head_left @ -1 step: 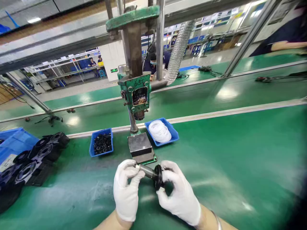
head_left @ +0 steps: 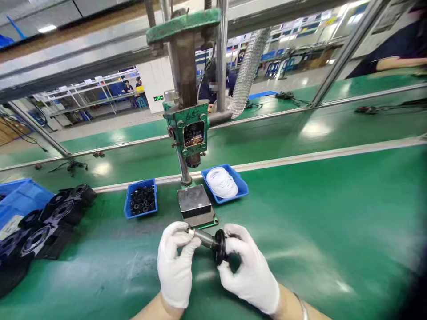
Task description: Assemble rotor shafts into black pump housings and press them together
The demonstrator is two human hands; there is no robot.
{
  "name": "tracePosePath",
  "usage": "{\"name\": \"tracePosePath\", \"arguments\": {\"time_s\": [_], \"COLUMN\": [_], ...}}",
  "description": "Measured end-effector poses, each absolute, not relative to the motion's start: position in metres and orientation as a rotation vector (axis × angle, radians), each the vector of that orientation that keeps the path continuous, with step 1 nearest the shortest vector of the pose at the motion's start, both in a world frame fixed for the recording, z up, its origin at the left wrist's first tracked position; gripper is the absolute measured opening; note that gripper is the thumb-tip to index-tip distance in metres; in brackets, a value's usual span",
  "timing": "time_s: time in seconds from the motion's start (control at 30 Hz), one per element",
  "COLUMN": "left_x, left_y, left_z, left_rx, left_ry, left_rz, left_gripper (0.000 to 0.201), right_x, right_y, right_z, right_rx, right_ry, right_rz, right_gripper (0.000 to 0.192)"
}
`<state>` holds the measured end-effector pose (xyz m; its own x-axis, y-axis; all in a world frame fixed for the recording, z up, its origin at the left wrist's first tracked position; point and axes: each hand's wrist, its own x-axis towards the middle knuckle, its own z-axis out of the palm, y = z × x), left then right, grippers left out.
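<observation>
Both my hands wear white gloves and meet low in the middle of the green bench. My left hand [head_left: 175, 266] pinches the near end of a short metal shaft [head_left: 204, 238]. My right hand [head_left: 250, 271] grips a black round part [head_left: 219, 249] that sits on the shaft's other end. The shaft is held slightly above the bench, tilted, just in front of the grey base block [head_left: 194, 202] of a green hand press [head_left: 188, 129].
A blue bin of small black rings [head_left: 142, 198] stands left of the press, and a blue bin of white rings [head_left: 223, 182] to its right. Several black round housings [head_left: 50, 218] and a blue crate [head_left: 16, 195] lie at the far left. A co-worker's arm [head_left: 396, 49] shows at upper right.
</observation>
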<state>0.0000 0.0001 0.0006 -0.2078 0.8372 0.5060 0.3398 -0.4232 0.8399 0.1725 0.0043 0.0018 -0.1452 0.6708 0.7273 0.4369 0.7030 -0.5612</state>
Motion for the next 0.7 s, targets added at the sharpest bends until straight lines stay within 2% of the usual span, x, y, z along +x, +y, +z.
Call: {"name": "tracePosePath", "arguments": {"time_s": [0.2,0.4,0.57,0.7], "left_x": [0.000,-0.015,-0.047,-0.060], "left_y": [0.003,0.024,0.108,0.198], "left_z": [0.005,0.035,0.080,0.092], "left_rx": [1.756,1.816,1.586,1.414], "left_ry": [1.450,1.528,1.667,1.651], "left_rz": [1.584,1.478,1.463,1.391], "left_gripper": [0.011,0.018,0.010,0.017], "right_x": [0.175,0.172,0.173,0.176], "right_y": [0.002,0.010,0.020,0.024], "right_z": [0.005,0.005,-0.005,-0.008], "right_rx": [-0.879,-0.972,-0.984,-0.984], "right_ry": [-1.817,-1.653,-1.447,-1.406], "right_rz": [0.228,0.501,0.796,0.847], "right_gripper": [0.032,0.031,0.027,0.024]}}
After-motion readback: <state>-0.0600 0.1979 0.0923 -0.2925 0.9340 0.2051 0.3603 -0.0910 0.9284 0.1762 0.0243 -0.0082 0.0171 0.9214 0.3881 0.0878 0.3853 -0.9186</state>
